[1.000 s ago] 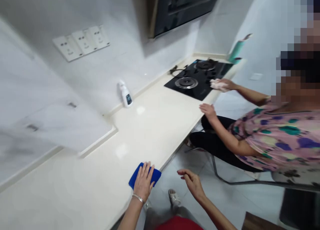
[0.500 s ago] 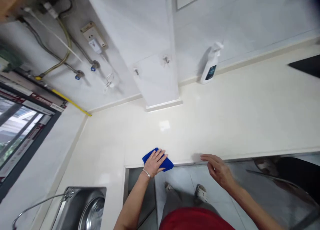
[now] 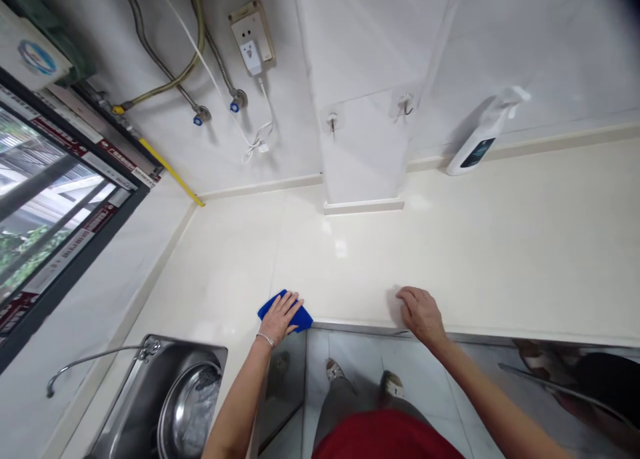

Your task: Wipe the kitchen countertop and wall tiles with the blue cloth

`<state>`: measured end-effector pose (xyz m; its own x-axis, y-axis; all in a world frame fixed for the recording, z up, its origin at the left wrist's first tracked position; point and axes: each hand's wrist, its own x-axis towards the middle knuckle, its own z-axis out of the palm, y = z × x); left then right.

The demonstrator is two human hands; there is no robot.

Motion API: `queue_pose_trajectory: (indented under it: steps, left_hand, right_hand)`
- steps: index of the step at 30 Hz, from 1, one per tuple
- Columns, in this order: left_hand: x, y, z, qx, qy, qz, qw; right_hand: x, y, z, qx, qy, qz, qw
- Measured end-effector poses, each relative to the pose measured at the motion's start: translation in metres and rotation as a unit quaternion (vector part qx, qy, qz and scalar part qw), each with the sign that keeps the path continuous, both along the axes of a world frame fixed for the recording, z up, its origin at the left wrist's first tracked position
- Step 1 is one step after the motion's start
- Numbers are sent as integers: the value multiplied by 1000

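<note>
Left hand (image 3: 279,316) flat, fingers spread, pressed on blue cloth (image 3: 295,317) at countertop (image 3: 475,246) edge. Right hand (image 3: 421,312) open, empty, resting on edge, well apart.

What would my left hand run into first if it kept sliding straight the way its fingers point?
Probably the square white wall column. The left hand, flat on the blue cloth, points up and right across bare cream countertop; depth is uncertain.
</note>
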<state>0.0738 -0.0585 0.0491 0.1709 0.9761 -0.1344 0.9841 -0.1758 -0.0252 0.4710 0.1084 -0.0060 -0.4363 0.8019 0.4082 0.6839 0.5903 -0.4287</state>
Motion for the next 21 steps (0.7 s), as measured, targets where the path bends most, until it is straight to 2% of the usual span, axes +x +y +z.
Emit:
queue_pose_trajectory:
  steps: [4, 7, 12, 17, 21]
  left_hand:
    - [-4, -18, 0, 18, -1, 83, 996]
    - [-2, -34, -1, 42, 7, 184, 982]
    - [11, -60, -9, 85, 32, 337, 937]
    - [35, -93, -13, 113, 49, 410, 904]
    - [55, -138, -13, 123, 58, 438, 889]
  right_hand:
    - [-7, 5, -4, 20, -38, -60, 997]
    - [-3, 7, -9, 26, -36, -42, 998]
    - [3, 10, -14, 34, 9, 1, 999]
    - [5, 10, -14, 62, 61, 17, 996]
    - [8, 11, -14, 57, 75, 39, 995]
